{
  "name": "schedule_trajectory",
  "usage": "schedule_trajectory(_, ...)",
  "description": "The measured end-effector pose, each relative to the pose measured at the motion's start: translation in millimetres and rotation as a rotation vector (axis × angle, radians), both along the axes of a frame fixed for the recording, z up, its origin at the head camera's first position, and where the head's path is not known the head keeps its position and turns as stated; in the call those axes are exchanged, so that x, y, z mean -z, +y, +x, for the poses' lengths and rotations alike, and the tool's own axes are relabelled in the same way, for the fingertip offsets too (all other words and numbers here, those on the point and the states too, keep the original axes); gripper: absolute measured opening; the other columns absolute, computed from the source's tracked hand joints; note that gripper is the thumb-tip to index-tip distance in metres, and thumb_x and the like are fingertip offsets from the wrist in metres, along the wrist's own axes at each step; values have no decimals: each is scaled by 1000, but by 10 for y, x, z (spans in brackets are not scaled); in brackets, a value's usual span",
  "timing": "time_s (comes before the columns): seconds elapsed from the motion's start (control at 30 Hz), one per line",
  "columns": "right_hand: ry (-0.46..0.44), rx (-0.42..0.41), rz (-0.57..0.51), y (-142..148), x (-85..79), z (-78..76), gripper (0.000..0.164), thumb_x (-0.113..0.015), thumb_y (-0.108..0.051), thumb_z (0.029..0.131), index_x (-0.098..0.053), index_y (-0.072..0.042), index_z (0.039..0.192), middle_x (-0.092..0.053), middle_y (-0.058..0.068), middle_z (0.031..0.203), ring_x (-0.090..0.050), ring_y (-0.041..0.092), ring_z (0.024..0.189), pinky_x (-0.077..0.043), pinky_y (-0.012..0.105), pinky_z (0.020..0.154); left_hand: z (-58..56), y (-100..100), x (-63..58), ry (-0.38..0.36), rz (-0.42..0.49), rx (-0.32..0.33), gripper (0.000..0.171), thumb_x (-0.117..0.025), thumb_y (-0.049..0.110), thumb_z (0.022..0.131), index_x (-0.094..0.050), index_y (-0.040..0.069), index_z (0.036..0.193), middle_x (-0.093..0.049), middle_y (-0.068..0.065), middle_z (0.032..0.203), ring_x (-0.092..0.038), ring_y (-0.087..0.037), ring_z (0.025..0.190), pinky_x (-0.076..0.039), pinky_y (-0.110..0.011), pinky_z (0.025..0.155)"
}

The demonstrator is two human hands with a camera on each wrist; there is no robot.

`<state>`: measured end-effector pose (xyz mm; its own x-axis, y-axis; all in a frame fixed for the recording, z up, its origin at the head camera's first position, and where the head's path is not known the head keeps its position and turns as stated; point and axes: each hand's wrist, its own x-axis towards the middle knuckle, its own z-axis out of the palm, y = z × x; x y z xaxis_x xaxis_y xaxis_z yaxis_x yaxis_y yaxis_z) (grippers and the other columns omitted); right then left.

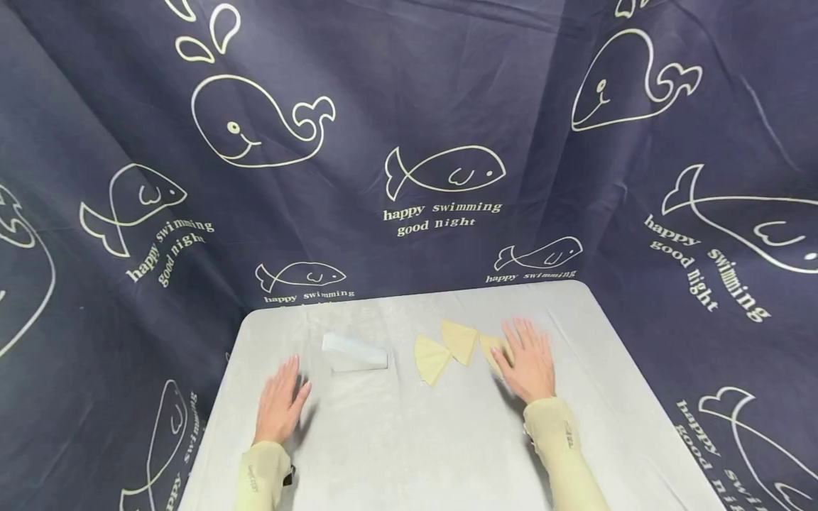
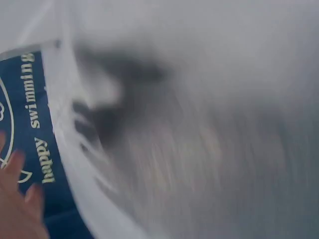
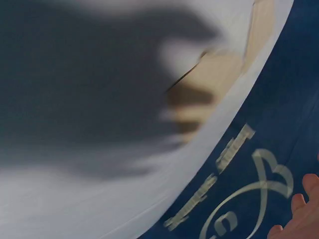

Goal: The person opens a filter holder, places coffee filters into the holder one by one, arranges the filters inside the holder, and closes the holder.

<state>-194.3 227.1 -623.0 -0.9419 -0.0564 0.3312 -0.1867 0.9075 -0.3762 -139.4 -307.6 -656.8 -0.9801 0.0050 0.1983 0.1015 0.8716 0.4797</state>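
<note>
Three tan, fan-shaped pieces that look like paper coffee filters lie on the table: a left one (image 1: 432, 360), a middle one (image 1: 459, 341) and a right one (image 1: 489, 348). My right hand (image 1: 530, 363) hovers with fingers spread, overlapping the right piece in the head view; its shadow falls across a tan piece (image 3: 217, 69) in the right wrist view. To the left lies a pale, whitish angular object (image 1: 355, 355), its kind unclear. Beside it my left hand (image 1: 279, 401) has its fingers extended and holds nothing. Fingers (image 2: 17, 169) show at the left wrist view's edge.
A light grey cloth covers the table (image 1: 409, 440), which has rounded far corners. Dark blue curtains (image 1: 358, 234) with whale and fish outlines hang behind it and along both sides.
</note>
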Motion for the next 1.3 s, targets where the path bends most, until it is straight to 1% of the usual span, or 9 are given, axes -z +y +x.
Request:
schedule_trajectory(0.13,7,-85,28,-323,-87,-148,67,-58,-46,101,-44,-13,157,-33,15,168,-26,39,156,-12,59,128,-139,105,61,-120,276,32,93,-67,36,101,-5,20,168,-23,-20,170,-25,-47,154,-20,-65,123)
schedule_trajectory(0.27,51,-198,77,-748,-232,-308,66,-55,-47,101,-45,-14,156,-37,13,166,-29,35,156,-15,55,129,-330,278,102,-192,469,49,115,-80,19,90,5,16,167,-21,-21,171,-24,-45,155,-19,-59,126)
schedule_trajectory(0.4,118,-308,90,-1218,-379,-434,66,-53,-51,101,-48,-14,155,-39,11,165,-32,33,155,-19,54,128,-480,443,115,-197,636,59,117,-79,0,85,4,11,167,-28,-26,166,-29,-47,152,-21,-56,126)
schedule_trajectory(0.5,133,-372,70,-1547,-418,-443,67,-52,-54,101,-48,-14,155,-39,9,166,-34,32,155,-22,55,127,-517,538,141,-209,716,44,114,-73,-12,78,-3,7,166,-35,-29,161,-34,-47,150,-22,-53,127)
schedule_trajectory(0.67,75,-460,48,-1988,-399,-356,66,-52,-52,101,-46,-16,156,-40,7,166,-35,29,154,-23,50,128,-516,688,226,-220,677,-45,95,-67,-12,78,-21,0,160,-42,-30,156,-37,-48,148,-27,-57,125)
schedule_trajectory(0.8,-3,-505,64,-2245,-412,-320,65,-50,-53,103,-42,-21,159,-40,4,166,-38,26,153,-28,43,127,-549,832,251,-153,632,-139,73,-63,-8,76,-46,-5,146,-58,-29,141,-49,-50,137,-34,-63,119)
schedule_trajectory(0.9,-64,-527,81,-2378,-443,-313,66,-49,-54,103,-39,-25,161,-39,0,166,-40,23,152,-35,40,124,-592,936,246,-100,613,-168,61,-58,-8,74,-59,-4,135,-66,-26,130,-58,-48,128,-40,-61,115)
schedule_trajectory(1.1,-124,-554,73,-2577,-532,-289,64,-51,-53,104,-36,-31,162,-43,-3,163,-50,22,144,-52,43,107,-655,1097,194,-57,608,-156,58,-52,-10,76,-61,-6,133,-68,-26,130,-61,-45,128,-45,-58,112)
schedule_trajectory(1.3,-170,-573,149,-2751,-530,-264,59,-46,-52,106,-37,-35,161,-56,-3,151,-63,21,128,-58,39,92,-629,1209,147,-31,572,-137,53,-64,5,91,-54,-12,140,-63,-31,135,-59,-48,129,-46,-59,110)
